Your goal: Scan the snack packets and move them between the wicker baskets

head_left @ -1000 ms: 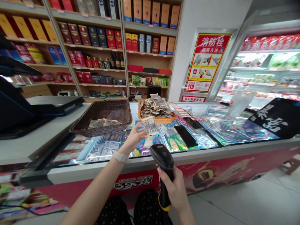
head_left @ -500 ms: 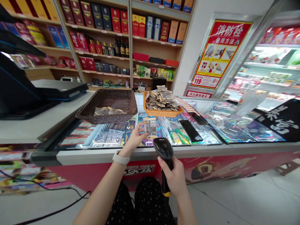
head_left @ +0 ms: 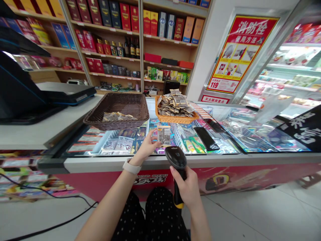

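My left hand, with a pale band on its wrist, pinches the left edge of a small clear sachet with dark contents. The sachet is just above or on the freezer's glass top; the exact gap cannot be made out. In my right hand is a black barcode scanner with a yellow handle end, its head tilted up near the sachet. Behind the sachet, an orange wicker basket holds a heap of similar sachets. A dark brown wicker basket to its left holds several more.
A black phone lies on the glass to the right, near another dark phone-like object. A black bag with white lettering is at far right. A scale-like machine stands on the left counter. A black cable hangs at lower left.
The sachet now faces me flatter and shows more clearly in my left hand. The scanner stays in my right hand almost unmoved. The whole view has shifted slightly.
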The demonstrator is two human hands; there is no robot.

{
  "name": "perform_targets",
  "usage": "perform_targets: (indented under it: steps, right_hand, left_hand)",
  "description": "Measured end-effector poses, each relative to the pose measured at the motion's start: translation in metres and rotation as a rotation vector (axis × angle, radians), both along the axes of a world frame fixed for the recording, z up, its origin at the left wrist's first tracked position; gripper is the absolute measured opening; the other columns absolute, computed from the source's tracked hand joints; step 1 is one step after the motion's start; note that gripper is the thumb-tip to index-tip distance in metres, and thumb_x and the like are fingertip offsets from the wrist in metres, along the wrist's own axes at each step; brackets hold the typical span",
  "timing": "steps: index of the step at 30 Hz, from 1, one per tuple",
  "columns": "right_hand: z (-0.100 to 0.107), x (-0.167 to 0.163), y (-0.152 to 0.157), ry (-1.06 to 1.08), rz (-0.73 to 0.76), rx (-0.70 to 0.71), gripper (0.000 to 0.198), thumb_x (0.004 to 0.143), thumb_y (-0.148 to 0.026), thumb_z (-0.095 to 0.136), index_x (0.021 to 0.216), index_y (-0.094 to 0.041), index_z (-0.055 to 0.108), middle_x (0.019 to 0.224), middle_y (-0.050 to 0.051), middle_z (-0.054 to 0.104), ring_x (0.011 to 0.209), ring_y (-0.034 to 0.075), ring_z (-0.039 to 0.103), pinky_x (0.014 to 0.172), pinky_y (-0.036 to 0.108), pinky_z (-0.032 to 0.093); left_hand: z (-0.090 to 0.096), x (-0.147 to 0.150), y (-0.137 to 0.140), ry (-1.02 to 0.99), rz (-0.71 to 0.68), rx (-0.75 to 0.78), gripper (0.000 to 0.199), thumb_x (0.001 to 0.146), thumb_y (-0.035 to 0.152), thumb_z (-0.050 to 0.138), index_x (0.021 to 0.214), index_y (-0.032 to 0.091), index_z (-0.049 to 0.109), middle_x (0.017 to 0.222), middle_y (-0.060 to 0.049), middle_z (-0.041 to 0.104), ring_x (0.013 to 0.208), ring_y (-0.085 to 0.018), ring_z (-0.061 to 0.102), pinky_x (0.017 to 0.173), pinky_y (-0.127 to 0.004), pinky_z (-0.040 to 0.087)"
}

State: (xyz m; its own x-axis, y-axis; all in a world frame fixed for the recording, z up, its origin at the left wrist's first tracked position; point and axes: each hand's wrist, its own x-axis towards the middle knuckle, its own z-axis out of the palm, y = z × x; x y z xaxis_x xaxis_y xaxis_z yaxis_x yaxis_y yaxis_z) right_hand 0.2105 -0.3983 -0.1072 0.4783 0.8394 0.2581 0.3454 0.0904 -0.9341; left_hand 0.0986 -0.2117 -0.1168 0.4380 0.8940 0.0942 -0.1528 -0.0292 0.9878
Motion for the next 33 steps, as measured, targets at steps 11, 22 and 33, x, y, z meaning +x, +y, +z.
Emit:
perform_targets:
  steps: [11,22,33]
  right_hand:
    - [-0.011,0.003,-0.002,0.101,-0.021,0.044,0.043,0.087,-0.056,0.070,0.086,-0.014,0.079,0.071,0.008,0.075,0.071,0.025,0.068,0.064,0.030,0.053]
    - [-0.016,-0.003,-0.006,0.276,0.000,0.154,0.047,0.083,-0.060,0.075,0.090,-0.014,0.082,0.070,0.009,0.075,0.071,0.028,0.071,0.067,0.032,0.058]
    - [-0.015,-0.010,-0.008,0.352,0.069,0.128,0.055,0.081,-0.064,0.075,0.097,-0.012,0.083,0.055,0.005,0.066,0.049,0.021,0.062,0.042,0.026,0.048]
  left_hand:
    - [0.014,-0.017,0.005,-0.059,0.087,-0.006,0.078,0.067,0.025,0.083,0.139,0.019,0.053,0.094,-0.005,0.069,0.080,-0.017,0.069,0.073,-0.029,0.058]
    - [0.119,-0.127,0.089,0.371,0.618,0.396,0.068,0.077,0.025,0.070,0.142,0.016,0.053,0.099,-0.008,0.076,0.087,-0.021,0.073,0.079,-0.031,0.058]
    - [0.097,-0.165,0.140,1.269,0.563,0.387,0.038,0.077,0.040,0.074,0.108,0.018,0.078,0.111,-0.015,0.077,0.100,-0.033,0.073,0.078,-0.034,0.055]
